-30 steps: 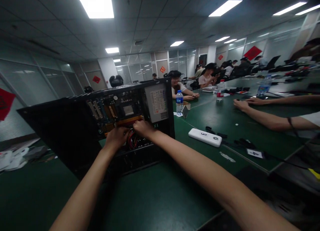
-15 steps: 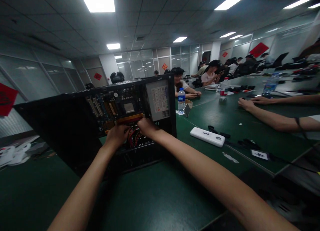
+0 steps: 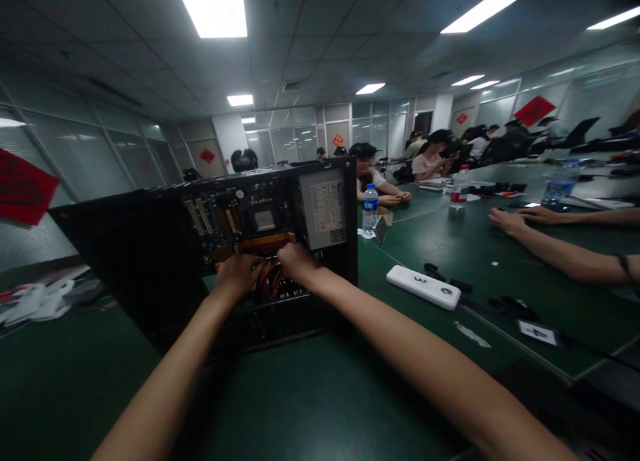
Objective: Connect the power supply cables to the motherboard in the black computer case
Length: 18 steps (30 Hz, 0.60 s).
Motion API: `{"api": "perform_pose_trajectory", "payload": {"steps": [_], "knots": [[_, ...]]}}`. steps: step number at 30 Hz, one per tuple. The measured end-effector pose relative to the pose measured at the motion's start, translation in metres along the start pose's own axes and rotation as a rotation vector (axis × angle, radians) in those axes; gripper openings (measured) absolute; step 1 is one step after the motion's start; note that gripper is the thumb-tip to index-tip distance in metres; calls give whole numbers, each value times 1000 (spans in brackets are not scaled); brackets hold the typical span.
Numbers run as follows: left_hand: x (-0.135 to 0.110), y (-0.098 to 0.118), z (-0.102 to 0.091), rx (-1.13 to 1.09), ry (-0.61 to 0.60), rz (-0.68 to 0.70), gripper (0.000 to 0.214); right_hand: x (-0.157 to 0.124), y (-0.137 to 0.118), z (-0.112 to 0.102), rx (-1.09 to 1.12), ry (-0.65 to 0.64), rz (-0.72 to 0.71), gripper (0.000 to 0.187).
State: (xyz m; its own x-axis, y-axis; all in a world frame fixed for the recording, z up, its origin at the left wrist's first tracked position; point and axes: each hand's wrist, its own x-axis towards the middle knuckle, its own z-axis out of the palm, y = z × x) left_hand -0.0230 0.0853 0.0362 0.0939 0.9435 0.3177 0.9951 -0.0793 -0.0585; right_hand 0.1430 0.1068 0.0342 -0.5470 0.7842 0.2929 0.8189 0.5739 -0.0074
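An open black computer case [image 3: 353,208] stands on the green table, its inside facing me. My left hand [image 3: 237,276] reaches in, fingers curled together at the lower edge of the motherboard [image 3: 286,204]. Close by, my right hand [image 3: 299,262] is closed near the end of the orange-yellow memory slots [image 3: 265,240]. Red and dark cables [image 3: 271,280] bunch between and below both hands. Whatever the fingertips pinch is hidden. A silver power supply [image 3: 323,211] with a label fills the case's upper right.
Right of the case lie a white power bank [image 3: 424,286], black cables [image 3: 513,308] and a "4" label [image 3: 539,332]. Behind stands a water bottle [image 3: 370,211]. A co-worker's arms [image 3: 555,248] rest on the table at right. White items [image 3: 37,301] lie at far left.
The view has shifted, so the scene sits slightly lower and further right. Both hands stay inside the case at nearly the same spot.
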Motion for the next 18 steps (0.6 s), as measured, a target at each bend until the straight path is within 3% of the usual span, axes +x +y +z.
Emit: {"api": "perform_pose_trajectory", "payload": {"steps": [3,5,9,11,13,15,16,18], "knots": [[-3,-1,-4,7,-14,2,37,-8,-6,-6,11,145,-101,26],[-5,0,-9,6,-40,-13,34,-26,-11,-18,21,308,-272,27],[-8,3,-14,-47,-40,-9,26,-83,-15,-65,94,837,-726,29],[-8,5,-15,-76,16,0,28,-107,-10,-92,288,1116,-826,26],[-11,5,-15,-97,97,-3,31,-116,1,-112,577,1450,-750,25],[-22,2,-14,-143,213,31,37,-108,21,-118,821,1778,-602,25],[-30,0,-12,-170,275,72,40,-100,34,-114,908,1839,-518,26],[-52,-6,-6,-218,393,174,43,-78,62,-97,1058,1739,-290,27]]}}
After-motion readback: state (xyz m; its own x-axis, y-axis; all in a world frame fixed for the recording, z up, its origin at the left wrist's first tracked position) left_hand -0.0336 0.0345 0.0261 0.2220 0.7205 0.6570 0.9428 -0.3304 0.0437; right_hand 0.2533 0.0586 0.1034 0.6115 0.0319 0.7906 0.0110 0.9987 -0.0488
